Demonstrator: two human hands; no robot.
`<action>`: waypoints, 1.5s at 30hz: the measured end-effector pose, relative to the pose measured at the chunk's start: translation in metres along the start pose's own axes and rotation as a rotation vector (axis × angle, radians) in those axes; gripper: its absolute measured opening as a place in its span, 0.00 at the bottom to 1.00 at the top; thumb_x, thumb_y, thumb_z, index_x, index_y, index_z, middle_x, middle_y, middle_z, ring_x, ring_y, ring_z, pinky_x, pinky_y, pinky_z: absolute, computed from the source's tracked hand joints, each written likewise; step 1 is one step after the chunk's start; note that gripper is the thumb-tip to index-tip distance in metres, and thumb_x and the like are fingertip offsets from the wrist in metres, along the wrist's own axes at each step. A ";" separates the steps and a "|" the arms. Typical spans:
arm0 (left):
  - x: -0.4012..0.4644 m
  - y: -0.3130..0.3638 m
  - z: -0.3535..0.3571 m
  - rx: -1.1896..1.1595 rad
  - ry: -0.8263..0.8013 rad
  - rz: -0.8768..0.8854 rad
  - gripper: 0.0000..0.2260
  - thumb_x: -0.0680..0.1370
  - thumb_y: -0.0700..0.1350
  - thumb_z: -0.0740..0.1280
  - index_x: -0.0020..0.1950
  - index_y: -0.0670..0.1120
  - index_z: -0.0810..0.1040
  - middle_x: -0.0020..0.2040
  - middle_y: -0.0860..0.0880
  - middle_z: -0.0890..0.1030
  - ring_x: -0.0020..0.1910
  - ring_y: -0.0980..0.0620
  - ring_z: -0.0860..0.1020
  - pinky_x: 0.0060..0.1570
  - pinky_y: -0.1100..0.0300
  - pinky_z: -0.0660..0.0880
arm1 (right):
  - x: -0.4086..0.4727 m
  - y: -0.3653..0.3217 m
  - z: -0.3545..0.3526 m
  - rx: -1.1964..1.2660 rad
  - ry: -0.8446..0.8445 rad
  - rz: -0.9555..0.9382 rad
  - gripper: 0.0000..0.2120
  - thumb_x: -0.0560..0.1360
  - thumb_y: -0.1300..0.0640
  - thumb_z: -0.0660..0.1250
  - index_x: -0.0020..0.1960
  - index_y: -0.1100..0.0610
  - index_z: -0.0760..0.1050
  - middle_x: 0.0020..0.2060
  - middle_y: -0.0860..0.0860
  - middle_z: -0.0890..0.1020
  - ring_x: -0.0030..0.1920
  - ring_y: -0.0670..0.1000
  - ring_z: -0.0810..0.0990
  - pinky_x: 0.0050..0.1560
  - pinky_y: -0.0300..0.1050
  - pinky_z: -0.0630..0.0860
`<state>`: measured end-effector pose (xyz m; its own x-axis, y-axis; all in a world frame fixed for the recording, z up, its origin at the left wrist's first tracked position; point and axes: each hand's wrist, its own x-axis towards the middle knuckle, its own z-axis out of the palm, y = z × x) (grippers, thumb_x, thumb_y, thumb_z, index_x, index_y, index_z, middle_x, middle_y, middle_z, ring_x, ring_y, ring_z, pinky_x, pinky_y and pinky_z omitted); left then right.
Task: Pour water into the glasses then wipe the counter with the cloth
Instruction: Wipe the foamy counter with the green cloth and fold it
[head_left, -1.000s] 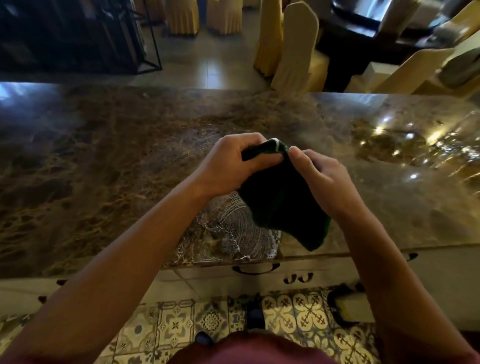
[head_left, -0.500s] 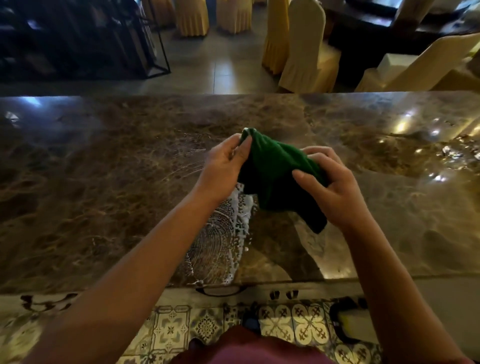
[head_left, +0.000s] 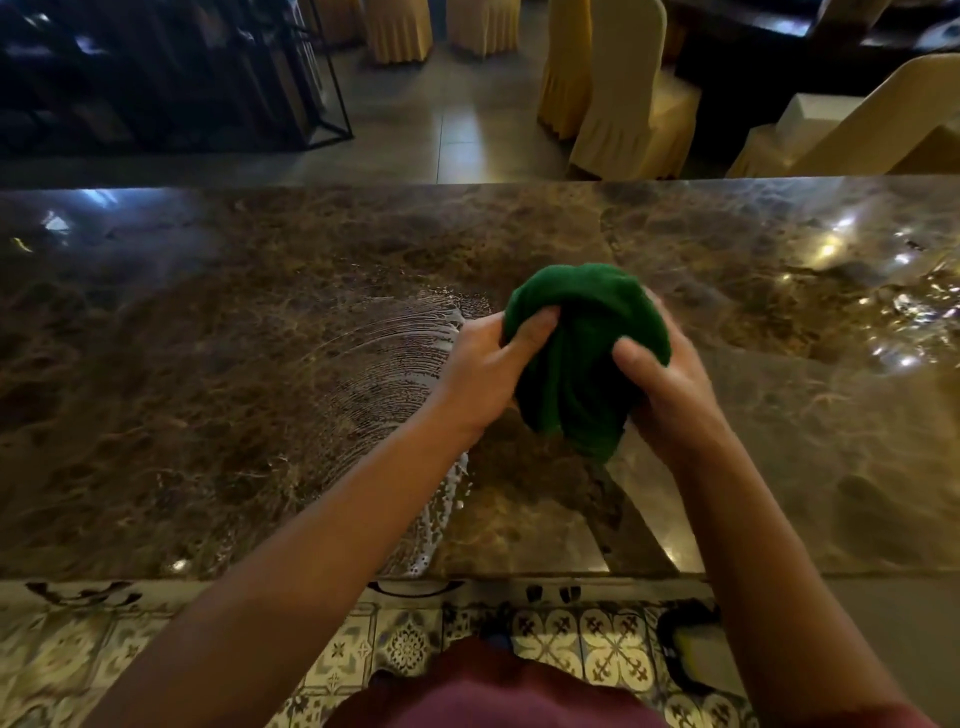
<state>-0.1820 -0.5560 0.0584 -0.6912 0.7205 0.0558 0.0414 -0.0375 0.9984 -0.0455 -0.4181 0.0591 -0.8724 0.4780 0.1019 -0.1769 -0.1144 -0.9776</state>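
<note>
Standing at the near edge, the person shows a dark red garment (head_left: 498, 696) at the bottom of the view, above a patterned tile floor (head_left: 405, 639). Both bare forearms reach forward over the brown marble surface (head_left: 156, 364). The left hand (head_left: 483, 369) and the right hand (head_left: 670, 395) hold a green cloth (head_left: 582, 353) between them, bunched into a rounded ball and lifted above the surface rather than lying flat on it. The left fingers (head_left: 535, 327) are clamped on the cloth's left side, thumb pressed into the folds; the right fingers are wrapped around its right side, with the thumb (head_left: 631, 358) pushed into the fabric. A lower tail of cloth hangs down between the wrists. Just left of the hands, a fan of wet streaks (head_left: 379, 364) curves across the marble. Light glints off the surface at far right. Beyond the far edge stand chairs in cream covers (head_left: 623, 104) on a grey floor, and a dark metal-framed rack (head_left: 171, 73) to the left.
</note>
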 end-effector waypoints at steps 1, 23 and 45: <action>0.001 -0.001 -0.002 0.057 -0.013 0.010 0.11 0.80 0.52 0.68 0.50 0.46 0.84 0.47 0.47 0.87 0.50 0.49 0.85 0.47 0.49 0.82 | -0.003 0.007 0.000 0.052 -0.037 0.078 0.29 0.74 0.56 0.74 0.74 0.59 0.74 0.65 0.59 0.83 0.66 0.61 0.82 0.65 0.60 0.81; 0.045 -0.046 -0.141 0.591 0.121 0.010 0.13 0.80 0.61 0.67 0.56 0.53 0.78 0.48 0.53 0.83 0.47 0.56 0.83 0.45 0.58 0.80 | 0.041 0.032 0.034 -0.822 0.532 -0.255 0.22 0.80 0.52 0.69 0.72 0.55 0.78 0.55 0.47 0.86 0.52 0.40 0.83 0.56 0.37 0.80; -0.050 -0.107 -0.456 1.288 0.189 -0.495 0.32 0.84 0.65 0.42 0.84 0.51 0.49 0.85 0.47 0.44 0.83 0.45 0.40 0.79 0.39 0.39 | 0.137 0.139 0.157 -1.463 0.523 0.450 0.31 0.87 0.43 0.52 0.86 0.56 0.56 0.84 0.63 0.60 0.84 0.64 0.55 0.82 0.63 0.52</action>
<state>-0.4811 -0.9037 -0.0493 -0.9106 0.3644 -0.1950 0.3232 0.9219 0.2136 -0.2608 -0.5056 -0.0336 -0.4341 0.9009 0.0022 0.8672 0.4185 -0.2698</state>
